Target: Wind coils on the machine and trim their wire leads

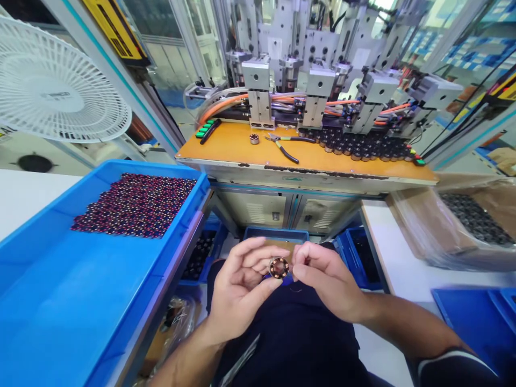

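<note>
Between thumb and fingers, my left hand [242, 282] grips a small round motor stator [279, 267] with copper windings around a central opening, its face turned up toward me. My right hand [328, 277] is closed in a pinch right beside the stator's right edge. Whatever its fingertips hold, perhaps a thin wire, is too small to make out. Both hands are above my lap, in front of the machine bench. On the orange bench top [226, 146] sit another stator [253, 139] and a pair of cutting pliers [284, 145] with dark and yellow handles.
A large blue tray [52, 285] at left carries many packed small parts [137, 204]. Rows of dark cylindrical parts [363, 148] stand on the bench below the machine [314, 80]. At right is a plastic-lined cardboard box [423, 231] of parts; a white fan [56, 86] stands upper left.
</note>
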`<action>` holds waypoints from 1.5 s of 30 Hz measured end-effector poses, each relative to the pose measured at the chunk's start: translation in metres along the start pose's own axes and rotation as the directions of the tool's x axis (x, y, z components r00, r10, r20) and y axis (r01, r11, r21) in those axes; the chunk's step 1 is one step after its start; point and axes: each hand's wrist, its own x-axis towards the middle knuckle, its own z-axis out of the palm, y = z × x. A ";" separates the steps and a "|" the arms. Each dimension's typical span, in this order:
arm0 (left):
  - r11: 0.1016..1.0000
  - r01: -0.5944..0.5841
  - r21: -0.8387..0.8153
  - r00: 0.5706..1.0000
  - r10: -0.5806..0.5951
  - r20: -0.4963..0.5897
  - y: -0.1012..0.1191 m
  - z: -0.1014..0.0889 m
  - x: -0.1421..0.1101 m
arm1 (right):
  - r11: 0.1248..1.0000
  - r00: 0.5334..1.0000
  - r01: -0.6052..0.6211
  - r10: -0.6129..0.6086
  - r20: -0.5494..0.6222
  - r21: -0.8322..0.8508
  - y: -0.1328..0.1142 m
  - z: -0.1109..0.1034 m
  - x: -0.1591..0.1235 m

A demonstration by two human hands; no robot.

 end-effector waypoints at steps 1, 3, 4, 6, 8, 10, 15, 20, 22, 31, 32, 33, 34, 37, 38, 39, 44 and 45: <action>0.999 0.024 -0.022 1.000 -0.024 0.000 0.000 -0.001 0.000 | 1.000 1.000 -0.004 0.004 0.018 0.000 0.001 -0.001 -0.002; 0.996 0.062 -0.058 0.998 -0.061 0.009 0.000 -0.003 0.002 | 1.000 0.998 -0.015 0.016 0.061 -0.018 0.000 -0.004 -0.003; 0.995 0.072 -0.076 0.997 -0.072 0.015 0.000 -0.003 0.003 | 0.999 0.997 -0.017 0.019 0.072 -0.034 -0.002 -0.006 -0.003; 0.991 0.079 -0.105 0.997 -0.076 0.034 -0.002 -0.004 0.005 | 0.998 0.997 -0.009 0.014 0.075 -0.067 -0.007 -0.009 -0.001; 0.991 0.083 -0.106 0.996 -0.078 0.048 -0.004 -0.004 0.006 | 0.995 0.997 -0.014 0.021 0.070 -0.102 -0.013 -0.011 0.002; 0.994 0.091 -0.065 0.995 -0.089 0.038 -0.007 -0.003 0.006 | 0.990 0.996 -0.046 0.057 0.072 -0.134 -0.017 -0.010 0.006; 0.986 0.163 -0.036 0.986 -0.162 0.033 -0.009 -0.004 0.003 | 0.989 0.991 -0.073 0.086 0.098 -0.132 -0.020 -0.013 0.011; 0.962 0.229 -0.150 0.973 -0.227 0.032 -0.004 -0.005 0.002 | 0.981 0.992 -0.076 0.093 0.089 -0.180 -0.029 -0.025 0.011; 0.952 0.259 -0.162 0.966 -0.254 0.051 -0.003 -0.005 0.001 | 0.975 0.983 -0.118 0.141 0.119 -0.188 -0.033 -0.024 0.012; 0.930 0.313 -0.194 0.949 -0.298 0.102 0.002 -0.005 0.001 | 0.940 0.972 -0.178 0.213 0.094 -0.292 -0.036 -0.037 0.018; 0.927 0.320 -0.196 0.946 -0.303 0.112 0.004 -0.004 0.001 | 0.932 0.976 -0.170 0.205 0.079 -0.320 -0.037 -0.041 0.020; 0.923 0.333 -0.195 0.941 -0.313 0.125 0.005 -0.004 0.002 | 0.927 0.980 -0.144 0.182 0.079 -0.346 -0.040 -0.044 0.022; 0.916 0.352 -0.192 0.934 -0.328 0.144 0.006 -0.003 0.002 | 0.923 0.984 -0.095 0.143 0.103 -0.374 -0.043 -0.045 0.025; 0.890 0.419 -0.182 0.899 -0.378 0.219 0.004 0.000 0.003 | 0.881 0.949 0.129 0.025 0.316 -0.456 -0.053 -0.039 0.038; 0.881 0.435 -0.184 0.889 -0.389 0.241 0.003 0.001 0.002 | 0.865 0.919 0.186 0.014 0.393 -0.466 -0.055 -0.035 0.043; 0.874 0.449 -0.188 0.881 -0.396 0.260 0.002 0.001 0.002 | 0.857 0.890 0.221 0.019 0.456 -0.466 -0.057 -0.031 0.047; 0.852 0.495 -0.173 0.858 -0.447 0.252 0.002 -0.004 -0.002 | 0.885 0.851 0.174 0.085 0.518 -0.431 -0.056 -0.022 0.056; 0.852 0.495 -0.170 0.859 -0.451 0.243 0.002 -0.005 -0.003 | 0.886 0.869 0.149 0.094 0.485 -0.438 -0.056 -0.022 0.055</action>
